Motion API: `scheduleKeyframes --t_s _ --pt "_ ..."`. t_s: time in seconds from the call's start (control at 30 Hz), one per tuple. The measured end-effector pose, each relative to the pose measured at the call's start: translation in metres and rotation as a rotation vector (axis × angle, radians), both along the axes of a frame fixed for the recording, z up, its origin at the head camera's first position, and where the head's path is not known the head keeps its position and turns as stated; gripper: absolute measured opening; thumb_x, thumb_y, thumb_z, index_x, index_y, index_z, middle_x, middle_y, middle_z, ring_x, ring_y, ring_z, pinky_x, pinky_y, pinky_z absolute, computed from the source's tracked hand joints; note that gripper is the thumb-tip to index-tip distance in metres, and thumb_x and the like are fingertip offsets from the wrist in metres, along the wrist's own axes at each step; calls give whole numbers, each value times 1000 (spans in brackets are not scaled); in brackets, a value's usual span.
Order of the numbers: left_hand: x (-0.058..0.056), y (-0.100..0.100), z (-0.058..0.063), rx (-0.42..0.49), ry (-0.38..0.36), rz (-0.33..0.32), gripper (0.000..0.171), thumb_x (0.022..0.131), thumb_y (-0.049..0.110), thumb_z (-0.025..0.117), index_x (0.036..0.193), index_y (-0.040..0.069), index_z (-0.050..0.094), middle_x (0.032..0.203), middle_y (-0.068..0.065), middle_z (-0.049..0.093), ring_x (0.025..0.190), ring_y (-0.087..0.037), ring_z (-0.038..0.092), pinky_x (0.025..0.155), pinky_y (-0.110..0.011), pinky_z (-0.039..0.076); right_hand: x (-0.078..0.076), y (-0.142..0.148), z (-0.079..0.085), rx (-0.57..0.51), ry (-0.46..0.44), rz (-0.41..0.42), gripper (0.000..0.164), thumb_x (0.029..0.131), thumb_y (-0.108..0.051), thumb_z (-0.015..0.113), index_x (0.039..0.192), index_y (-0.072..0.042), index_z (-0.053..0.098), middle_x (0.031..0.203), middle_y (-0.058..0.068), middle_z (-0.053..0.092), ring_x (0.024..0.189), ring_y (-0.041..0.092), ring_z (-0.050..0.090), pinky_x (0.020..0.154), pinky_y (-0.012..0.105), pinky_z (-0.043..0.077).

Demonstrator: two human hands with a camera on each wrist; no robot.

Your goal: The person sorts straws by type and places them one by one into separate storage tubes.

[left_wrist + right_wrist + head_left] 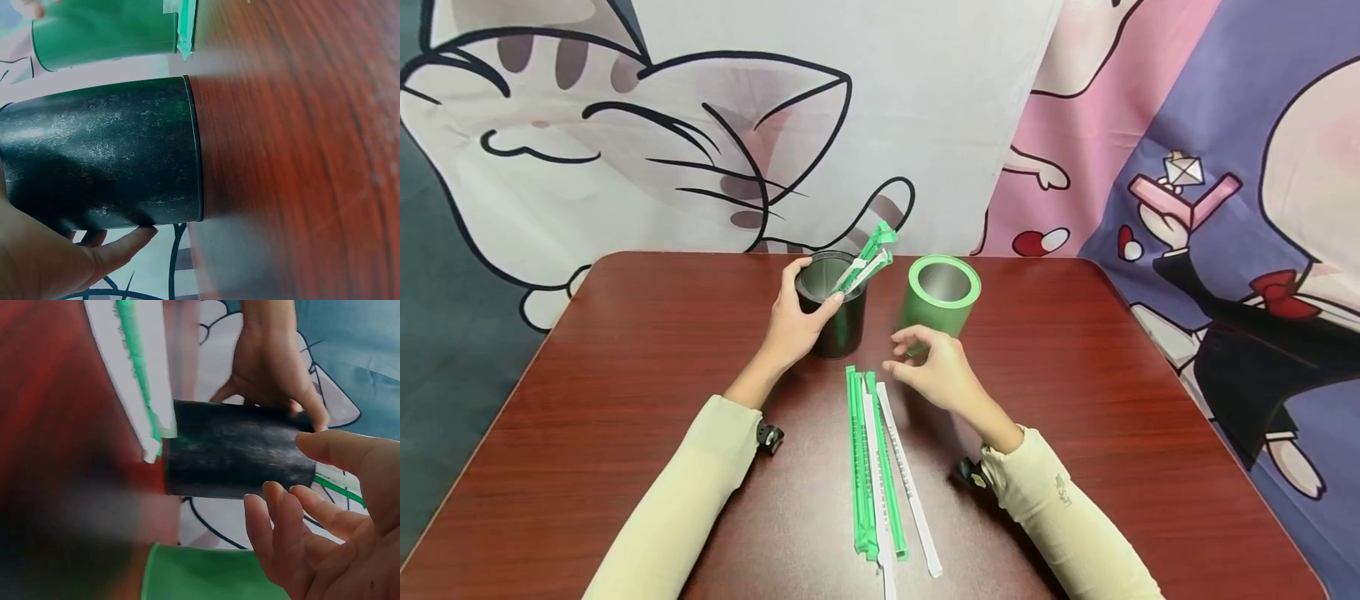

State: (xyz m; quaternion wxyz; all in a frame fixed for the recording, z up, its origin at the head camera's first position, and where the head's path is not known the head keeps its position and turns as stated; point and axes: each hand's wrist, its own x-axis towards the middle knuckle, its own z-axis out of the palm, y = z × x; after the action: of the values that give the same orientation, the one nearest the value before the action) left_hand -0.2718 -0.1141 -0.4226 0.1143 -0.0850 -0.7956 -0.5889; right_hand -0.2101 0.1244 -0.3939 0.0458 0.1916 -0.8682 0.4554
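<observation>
My left hand (793, 327) grips the side of a black cup (844, 329) near the back of the table, thumb at the front and fingers around the left. Paper-wrapped straws (877, 243), green and white, lean out over the cup's right rim. In front of a green cup (934, 312) hovers my right hand (936, 367), its fingers loosely bent with nothing between them. The right wrist view shows that hand (337, 519) apart from the black cup (240, 450). Between my forearms lie several wrapped straws, green ones (860, 467) and white ones (910, 483).
The reddish-brown wooden table (647, 375) ends just behind the two cups. A cartoon-printed cloth (955, 125) hangs beyond that edge. Dark wrist cameras sit at both cuffs, the right one (972, 473) low over the table.
</observation>
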Motion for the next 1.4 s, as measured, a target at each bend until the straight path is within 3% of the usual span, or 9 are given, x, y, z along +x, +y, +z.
scheduleKeyframes --t_s 0.37,0.6,1.1,1.27,1.4 --pt "0 0 1 -15 -1 3 72 90 39 71 148 24 31 137 -10 51 118 -26 51 100 -47 36 7 1 -18 122 -154 2 38 78 -12 82 112 0 68 87 6 70 80 15 68 72 31 52" --pt "-1 1 1 -8 12 -1 71 90 39 71 148 25 32 136 -9 51 118 -24 51 102 -46 35 11 -2 -26 183 -241 22 37 75 -10 83 106 1 66 80 2 66 62 10 59 54 27 50" --pt "-1 0 1 -4 6 -6 71 90 38 70 148 24 31 137 -9 50 118 -25 50 101 -47 35 15 -6 -30 290 -287 67 43 69 -5 87 106 0 65 77 2 63 49 10 56 47 26 50" --pt "0 0 1 -7 2 -6 71 90 39 70 148 25 31 137 -9 50 119 -24 50 102 -47 34 15 -6 -32 385 -231 53 46 66 -2 85 107 -2 66 77 1 64 65 11 57 62 27 50" --pt "0 0 1 -9 1 -7 71 90 39 70 148 25 31 138 -9 50 120 -25 50 103 -47 34 15 -4 -34 431 -230 27 49 65 -2 83 110 -3 64 72 -3 62 67 11 57 65 29 49"
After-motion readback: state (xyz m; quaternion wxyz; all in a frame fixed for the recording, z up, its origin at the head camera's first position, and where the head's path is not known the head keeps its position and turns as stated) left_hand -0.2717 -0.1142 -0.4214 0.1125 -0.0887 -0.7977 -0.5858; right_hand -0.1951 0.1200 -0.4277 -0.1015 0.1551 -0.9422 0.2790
